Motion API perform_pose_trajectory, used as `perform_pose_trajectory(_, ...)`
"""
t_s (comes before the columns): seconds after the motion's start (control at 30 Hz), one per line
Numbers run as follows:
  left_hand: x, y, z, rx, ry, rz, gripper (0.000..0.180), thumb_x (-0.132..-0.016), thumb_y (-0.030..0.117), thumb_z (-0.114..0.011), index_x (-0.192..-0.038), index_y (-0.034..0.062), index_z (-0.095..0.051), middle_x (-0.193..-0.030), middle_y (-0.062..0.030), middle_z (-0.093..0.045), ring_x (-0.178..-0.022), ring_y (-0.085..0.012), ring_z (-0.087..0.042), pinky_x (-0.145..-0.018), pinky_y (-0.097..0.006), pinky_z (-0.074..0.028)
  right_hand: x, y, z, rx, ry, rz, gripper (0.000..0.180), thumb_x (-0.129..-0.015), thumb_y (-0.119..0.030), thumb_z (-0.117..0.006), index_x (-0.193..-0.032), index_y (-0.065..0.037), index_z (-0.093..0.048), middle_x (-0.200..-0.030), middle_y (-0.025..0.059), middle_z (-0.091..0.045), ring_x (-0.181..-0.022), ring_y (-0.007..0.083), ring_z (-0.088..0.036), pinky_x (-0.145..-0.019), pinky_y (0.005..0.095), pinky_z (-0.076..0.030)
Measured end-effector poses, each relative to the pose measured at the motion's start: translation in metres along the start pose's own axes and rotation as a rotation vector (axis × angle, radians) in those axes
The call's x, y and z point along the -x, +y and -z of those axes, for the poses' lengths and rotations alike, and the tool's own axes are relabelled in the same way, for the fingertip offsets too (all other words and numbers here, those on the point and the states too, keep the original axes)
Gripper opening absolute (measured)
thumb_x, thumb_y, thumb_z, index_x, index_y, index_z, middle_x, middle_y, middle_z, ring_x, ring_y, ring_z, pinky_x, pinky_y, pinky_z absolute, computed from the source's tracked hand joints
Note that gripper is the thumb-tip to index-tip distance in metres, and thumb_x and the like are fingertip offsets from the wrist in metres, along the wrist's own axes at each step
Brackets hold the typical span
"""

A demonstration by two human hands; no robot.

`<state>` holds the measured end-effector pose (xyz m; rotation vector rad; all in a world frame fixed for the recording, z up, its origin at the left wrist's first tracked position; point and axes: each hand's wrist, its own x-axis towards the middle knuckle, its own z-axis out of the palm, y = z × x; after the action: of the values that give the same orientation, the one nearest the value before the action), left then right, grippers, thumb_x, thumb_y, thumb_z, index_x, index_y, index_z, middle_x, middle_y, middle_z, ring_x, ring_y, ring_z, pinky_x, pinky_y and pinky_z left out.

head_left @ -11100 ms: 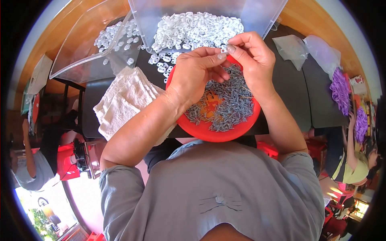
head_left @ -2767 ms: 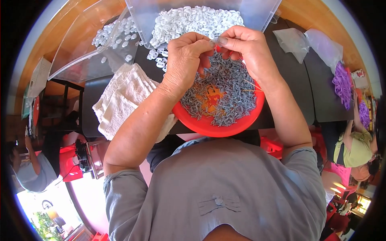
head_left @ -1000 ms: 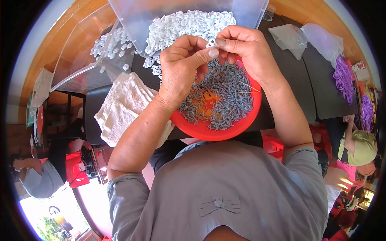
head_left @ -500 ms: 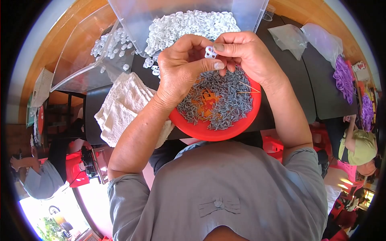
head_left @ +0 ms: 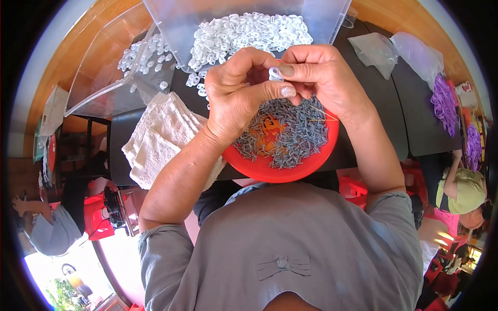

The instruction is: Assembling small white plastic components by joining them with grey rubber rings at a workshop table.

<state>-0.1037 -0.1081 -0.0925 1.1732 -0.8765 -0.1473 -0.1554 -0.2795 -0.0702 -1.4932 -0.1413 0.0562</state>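
Observation:
Pinched between the fingertips of both hands is a small white plastic piece with holes (head_left: 275,74). My left hand (head_left: 243,85) grips it from the left with thumb and bent fingers. From the other side my right hand (head_left: 316,75) presses thumb and forefinger against it. Its far side is hidden by the fingers. Right below the hands stands a red bowl (head_left: 280,175) with many small grey, screw-like pieces (head_left: 298,137) in it. Two thin sticks (head_left: 324,119) lean at its right rim.
A clear plastic bin (head_left: 174,39) beyond my hands holds a heap of white pieces (head_left: 249,36). Others lie in a clear tray (head_left: 88,88) at left. A folded cream towel (head_left: 161,137) rests beside my left forearm. Plastic bags (head_left: 376,52) lie far right; other people sit on both sides.
Both hands have shifted slightly nearer and to the right, still pinching the white piece. The piece has turned, so fewer of its holes show.

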Motion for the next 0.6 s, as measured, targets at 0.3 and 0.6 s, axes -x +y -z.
perform_pose_trajectory(0.3,0.002,-0.001,0.0,0.046,0.027,0.033,0.021,-0.075,-0.013,-0.07,-0.092,-0.0051,-0.059,-0.08,-0.0124,-0.066,-0.07,-0.0209,-0.069,-0.064,-0.03,-0.059,0.001,-0.002,-0.004,-0.142,-0.026,-0.058,0.02,-0.088,-0.018,-0.066,-0.081,0.001,-0.062,-0.063,0.0029,-0.057,-0.049,0.0093,-0.053,-0.045,0.0174,-0.036)
perform_pose_trajectory(0.6,0.0,-0.008,0.002,0.019,0.086,0.068,0.025,-0.075,-0.007,-0.075,-0.095,-0.0007,-0.062,-0.079,-0.004,-0.063,-0.072,-0.009,-0.06,-0.059,-0.02,-0.048,-0.005,0.003,0.002,-0.097,-0.023,-0.029,0.022,-0.09,-0.021,-0.064,-0.083,-0.001,-0.063,-0.065,0.002,-0.057,-0.051,0.01,-0.053,-0.047,0.0206,-0.039)
